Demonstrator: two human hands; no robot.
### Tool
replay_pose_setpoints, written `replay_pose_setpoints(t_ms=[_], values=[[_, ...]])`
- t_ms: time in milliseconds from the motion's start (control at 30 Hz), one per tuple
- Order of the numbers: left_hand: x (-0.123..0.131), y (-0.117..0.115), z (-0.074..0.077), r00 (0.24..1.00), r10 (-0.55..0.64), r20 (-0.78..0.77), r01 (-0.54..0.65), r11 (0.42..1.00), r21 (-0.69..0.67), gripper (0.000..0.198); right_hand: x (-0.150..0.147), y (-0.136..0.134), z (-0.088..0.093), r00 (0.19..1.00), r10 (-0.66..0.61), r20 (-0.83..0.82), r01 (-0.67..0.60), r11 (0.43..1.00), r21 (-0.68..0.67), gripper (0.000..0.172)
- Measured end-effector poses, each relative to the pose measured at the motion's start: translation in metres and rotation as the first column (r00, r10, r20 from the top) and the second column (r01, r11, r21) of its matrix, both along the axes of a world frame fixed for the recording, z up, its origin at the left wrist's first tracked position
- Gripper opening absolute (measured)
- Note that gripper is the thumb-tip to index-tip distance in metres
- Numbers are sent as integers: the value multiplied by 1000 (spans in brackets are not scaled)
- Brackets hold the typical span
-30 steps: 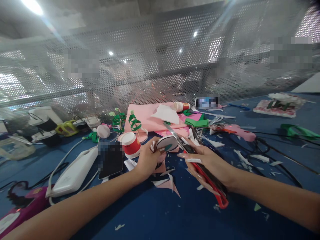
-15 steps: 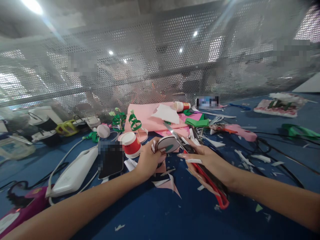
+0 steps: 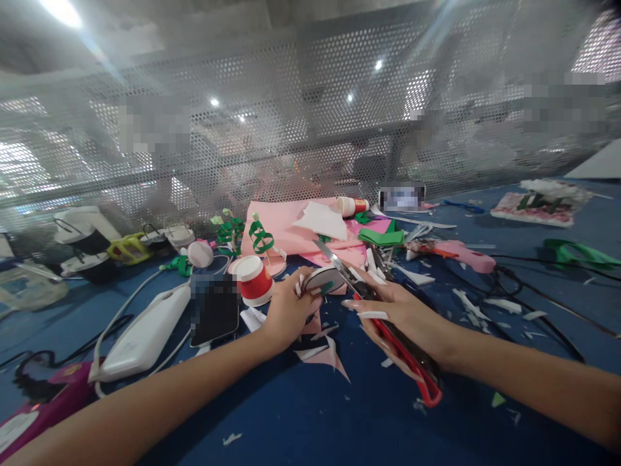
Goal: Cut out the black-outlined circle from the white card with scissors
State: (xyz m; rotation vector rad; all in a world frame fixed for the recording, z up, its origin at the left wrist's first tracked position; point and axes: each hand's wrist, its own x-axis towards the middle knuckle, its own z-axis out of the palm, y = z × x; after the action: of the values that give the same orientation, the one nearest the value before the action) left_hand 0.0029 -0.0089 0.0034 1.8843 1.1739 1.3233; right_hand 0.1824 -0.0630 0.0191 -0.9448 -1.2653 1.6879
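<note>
My left hand (image 3: 287, 309) pinches a small round disc of card (image 3: 324, 279), white-rimmed with a dark face, held above the blue table. My right hand (image 3: 402, 312) grips red-handled scissors (image 3: 406, 353); their blades (image 3: 334, 262) cross the right edge of the disc. Pink and white paper offcuts (image 3: 324, 353) lie under both hands. A red and white paper cup (image 3: 255, 280) stands upside down just left of my left hand.
A white power bank (image 3: 145, 336) and a phone (image 3: 215, 309) lie to the left, with cables. Pink paper sheets (image 3: 291, 233), green strips (image 3: 381, 237) and a pink glue gun (image 3: 456, 254) sit behind. A perforated metal screen (image 3: 310, 129) closes the far edge. Black cords (image 3: 533, 304) run right.
The disc has tipped flatter and turned slightly in my left hand, and the scissor blades have shifted a little to the left along its edge. Both arms stay where they were.
</note>
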Motion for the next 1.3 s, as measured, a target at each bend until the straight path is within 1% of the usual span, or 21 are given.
replay_pose_setpoints(t_ms=[67, 100, 233, 367, 567, 733, 900, 1100, 1200, 1300], values=[[0, 1, 1, 998, -2, -63, 2, 1000, 1, 20, 0, -1, 2, 1000, -9, 5, 9, 1000, -18, 54], [-1, 2, 0, 997, -10, -71, 11, 1000, 2, 21, 0, -2, 3, 1000, -21, 3, 21, 999, -25, 56], [-2, 7, -4, 999, -45, 5, 45, 999, -4, 22, 0, -3, 2, 998, -50, -39, 49, 999, -23, 63], [-3, 9, -6, 996, -78, 35, 79, 996, -31, 22, 1, -2, 3, 999, -21, -28, 20, 1000, -25, 54], [-3, 8, -5, 999, -31, -30, 31, 999, 7, 20, 1, -2, 6, 1000, -11, 18, 11, 999, -49, 46], [-3, 7, -4, 999, -39, -10, 39, 999, -29, 20, 2, -1, 5, 999, -5, 39, 8, 998, -57, 43], [-1, 6, -3, 995, -74, 61, 79, 994, -78, 20, 2, 0, 4, 1000, -1, 13, 1, 999, -47, 42], [-2, 5, -5, 985, -156, 71, 163, 980, -114, 28, 3, 3, -3, 1000, 28, -5, -28, 999, -28, 39], [-2, 6, -4, 991, -123, 45, 127, 986, -103, 25, 2, 3, -4, 1000, 25, 8, -25, 1000, -7, 41], [-2, 8, -5, 994, -82, 78, 87, 994, -70, 25, 1, 1, 0, 1000, 15, 0, -15, 1000, 4, 48]])
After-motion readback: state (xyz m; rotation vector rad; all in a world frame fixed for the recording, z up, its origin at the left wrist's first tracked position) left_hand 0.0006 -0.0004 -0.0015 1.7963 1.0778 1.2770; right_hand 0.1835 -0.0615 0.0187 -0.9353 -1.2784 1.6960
